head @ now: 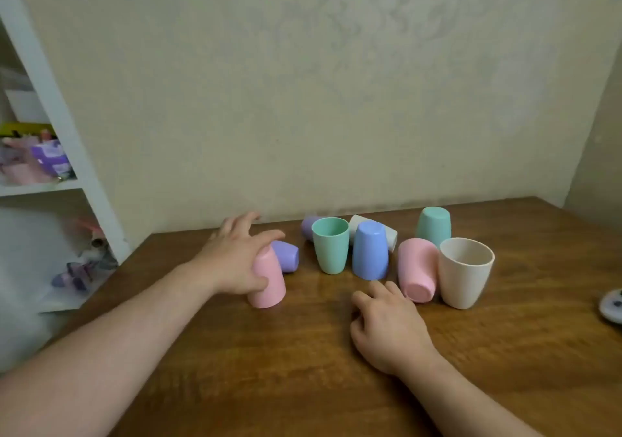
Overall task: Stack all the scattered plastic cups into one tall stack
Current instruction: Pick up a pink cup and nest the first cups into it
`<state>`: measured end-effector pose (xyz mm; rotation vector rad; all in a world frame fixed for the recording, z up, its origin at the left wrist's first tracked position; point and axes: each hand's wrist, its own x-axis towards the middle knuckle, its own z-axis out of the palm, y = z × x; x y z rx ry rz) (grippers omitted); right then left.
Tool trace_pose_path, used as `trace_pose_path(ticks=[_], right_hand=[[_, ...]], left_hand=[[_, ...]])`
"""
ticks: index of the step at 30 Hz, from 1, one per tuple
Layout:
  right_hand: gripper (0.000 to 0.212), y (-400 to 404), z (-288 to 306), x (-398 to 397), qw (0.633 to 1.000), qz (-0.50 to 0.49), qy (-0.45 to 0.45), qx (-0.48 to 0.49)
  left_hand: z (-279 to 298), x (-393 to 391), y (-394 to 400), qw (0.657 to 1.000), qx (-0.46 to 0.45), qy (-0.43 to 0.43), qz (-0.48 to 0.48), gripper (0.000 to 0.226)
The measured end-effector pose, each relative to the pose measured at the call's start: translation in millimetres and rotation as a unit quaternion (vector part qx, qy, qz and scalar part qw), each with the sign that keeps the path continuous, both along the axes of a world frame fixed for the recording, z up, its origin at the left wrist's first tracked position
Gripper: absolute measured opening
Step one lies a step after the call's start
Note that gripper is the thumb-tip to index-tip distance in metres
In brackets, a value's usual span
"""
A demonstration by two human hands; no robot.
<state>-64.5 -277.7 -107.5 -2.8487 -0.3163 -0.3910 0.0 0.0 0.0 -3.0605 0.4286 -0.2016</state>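
Several pastel plastic cups are scattered on the wooden table. My left hand grips an upside-down pink cup, tilted, with a purple cup lying on its side just behind it. Further right stand an upright green cup, an upside-down blue cup, a second pink cup on its side, an upright cream cup and an upside-down green cup. A white cup and another purple cup lie behind. My right hand rests on the table, fingers apart, below the blue cup.
A pale wall runs along the table's far edge. A white shelf unit with assorted items stands at the left. A small white patterned object sits at the table's right edge.
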Motion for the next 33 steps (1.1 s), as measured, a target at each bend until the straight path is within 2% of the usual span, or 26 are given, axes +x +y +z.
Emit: trace_pose_path(ticks=[2,4,9,11,13,16,18,21,23,28,33], right_hand=[[0.028,-1,-1,0,1.000,0.002,-0.006,0.005],[0.028,-1,-2,1,1.000,0.006,-0.006,0.005],[0.027,-1,-3,0,1.000,0.000,-0.008,0.007],[0.027,-1,-3,-1,1.000,0.000,-0.010,0.005],[0.027,0,-4,-1,1.000,-0.003,-0.011,0.006],[0.026,0,-4,-1,1.000,-0.008,-0.019,0.008],[0.024,0,-4,-3,1.000,-0.010,-0.018,0.009],[0.021,1,-3,-4,1.000,-0.011,-0.018,0.011],[0.020,1,-3,-5,1.000,-0.013,-0.018,0.014],[0.017,1,-1,-8,0.999,-0.011,-0.019,0.026],[0.021,1,-1,-8,0.999,-0.010,-0.028,0.026]], left_hand=[[0,1,-5,0.995,0.054,0.082,-0.002,0.103],[-6,5,-6,0.991,0.063,0.116,0.012,0.097],[-5,-5,-11,0.992,0.113,0.048,-0.020,0.057],[-2,-14,-13,0.995,0.096,0.025,-0.007,0.057],[-2,-25,-13,0.999,0.018,-0.001,0.039,0.073],[-14,-43,-16,0.975,-0.194,-0.010,0.109,0.078],[-35,-52,-18,0.955,-0.280,-0.015,0.093,0.074],[-63,-64,-25,0.916,-0.394,-0.010,0.068,0.089],[-74,-68,-31,0.884,-0.462,-0.003,0.067,0.081],[-88,-69,-36,0.851,-0.517,0.003,0.097,0.084],[-99,-67,-38,0.862,-0.496,0.014,0.106,0.094]])
